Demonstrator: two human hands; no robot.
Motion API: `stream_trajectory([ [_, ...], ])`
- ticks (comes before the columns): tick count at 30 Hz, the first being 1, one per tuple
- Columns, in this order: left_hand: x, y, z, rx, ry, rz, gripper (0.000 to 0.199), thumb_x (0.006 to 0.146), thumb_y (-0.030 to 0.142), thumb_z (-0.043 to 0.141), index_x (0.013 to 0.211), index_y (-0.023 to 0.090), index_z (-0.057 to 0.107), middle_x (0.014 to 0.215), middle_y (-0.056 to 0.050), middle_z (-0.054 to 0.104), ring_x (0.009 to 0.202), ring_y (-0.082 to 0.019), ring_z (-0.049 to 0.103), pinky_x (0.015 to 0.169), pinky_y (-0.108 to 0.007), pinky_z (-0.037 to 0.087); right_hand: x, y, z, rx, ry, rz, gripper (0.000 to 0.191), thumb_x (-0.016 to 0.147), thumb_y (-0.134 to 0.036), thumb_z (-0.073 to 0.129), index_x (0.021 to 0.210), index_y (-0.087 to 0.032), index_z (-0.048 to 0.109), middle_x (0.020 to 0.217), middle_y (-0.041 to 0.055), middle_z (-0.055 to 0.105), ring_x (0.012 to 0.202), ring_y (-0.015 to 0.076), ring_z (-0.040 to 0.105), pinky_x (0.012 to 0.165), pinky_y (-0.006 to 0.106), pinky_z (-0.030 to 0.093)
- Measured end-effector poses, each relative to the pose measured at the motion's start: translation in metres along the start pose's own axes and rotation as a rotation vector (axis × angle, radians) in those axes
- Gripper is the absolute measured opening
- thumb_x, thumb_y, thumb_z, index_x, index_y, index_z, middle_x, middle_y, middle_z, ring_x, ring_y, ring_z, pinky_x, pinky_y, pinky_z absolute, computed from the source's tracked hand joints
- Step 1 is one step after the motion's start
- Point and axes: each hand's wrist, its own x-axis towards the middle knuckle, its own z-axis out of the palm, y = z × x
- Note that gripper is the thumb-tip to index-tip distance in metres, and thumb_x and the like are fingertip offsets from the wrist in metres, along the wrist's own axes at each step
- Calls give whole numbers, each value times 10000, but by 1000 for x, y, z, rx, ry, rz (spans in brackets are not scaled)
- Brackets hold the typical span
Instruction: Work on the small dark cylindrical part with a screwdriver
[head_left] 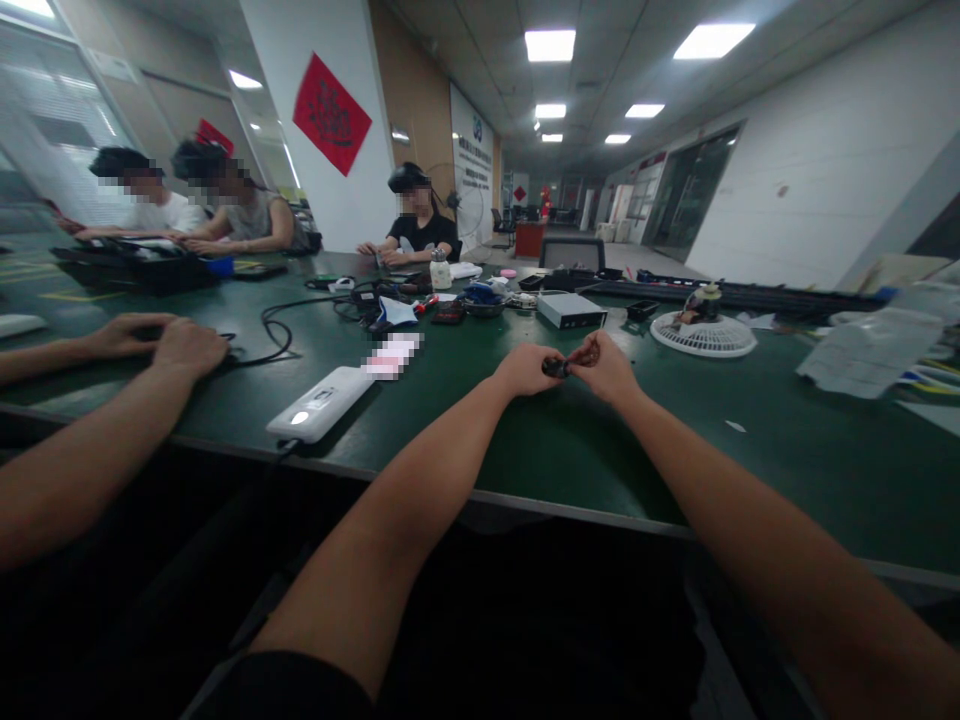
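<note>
Over the green table point(480, 440), near its front edge, my two hands meet at a small black part with a rounded body. My left hand point(527, 371) is closed round the black part point(555, 368), its fingers mostly hidden behind the hand. From the other side, my right hand point(604, 368) pinches the part's right end between thumb and fingertips. What kind of part it is, I cannot make out. Left of my forearm lies a white oblong device point(322, 403) with a black cable at its near end.
A co-worker's hands point(169, 340) work at the left beside a black cable point(279, 340). Further back are a grey metal box point(571, 309), a white fan grille point(705, 336) and a bowl point(484, 305) among mixed parts. Crumpled clear plastic point(870, 345) lies right. Other people sit across the table.
</note>
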Motion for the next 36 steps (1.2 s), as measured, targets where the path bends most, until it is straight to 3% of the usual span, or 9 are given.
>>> stream_trajectory([
  [5,0,1,-3,7,-20,20,385,798,335,776,1166,230,814,1008,-45,825,934,-216,760,877,-292,569,0,1,-3,5,45,14,499,628,-275,830,908,-280,417,766,-41,678,709,205,684,696,348,538],
  [12,0,-1,-2,-4,-54,67,388,768,296,792,1150,234,818,1030,-37,825,980,-224,756,926,-302,567,-3,3,-1,-88,-48,81,489,635,-265,836,940,-275,454,770,-50,694,726,210,690,716,361,532],
  [16,1,-3,1,-23,-15,24,386,790,295,772,1166,216,805,1026,-47,822,955,-222,756,904,-314,579,-2,3,-1,-166,-14,45,302,792,-306,746,971,-265,507,819,-10,710,751,211,701,737,364,536],
  [19,2,-4,3,2,45,-32,371,795,295,770,1156,213,805,1050,-61,820,975,-236,754,911,-333,585,-1,0,-1,-90,-5,58,163,957,-405,579,1013,-267,514,831,6,727,689,190,697,670,329,534],
  [24,2,-5,1,83,97,-151,388,791,323,795,1167,227,803,1067,-82,816,1008,-271,750,948,-372,588,-1,-12,-6,82,60,19,474,984,-709,468,1052,-255,584,751,11,717,572,168,652,582,291,536],
  [27,1,-5,-1,96,118,-189,396,787,315,800,1174,230,802,1071,-84,813,1024,-276,748,966,-381,587,0,-18,-9,146,124,32,600,932,-797,482,923,-224,660,724,48,695,598,189,651,574,309,546],
  [30,1,-5,-2,96,100,-187,400,783,318,807,1174,231,803,1067,-84,813,1025,-279,748,974,-384,588,1,-19,-9,217,129,92,622,888,-823,521,821,-221,660,685,56,674,592,198,649,578,330,561],
  [36,2,-4,1,91,82,-140,416,784,336,803,1185,225,798,1055,-82,816,1030,-283,749,975,-378,585,1,-17,-6,228,76,101,589,829,-804,622,799,-217,664,691,56,683,600,199,657,544,319,541],
])
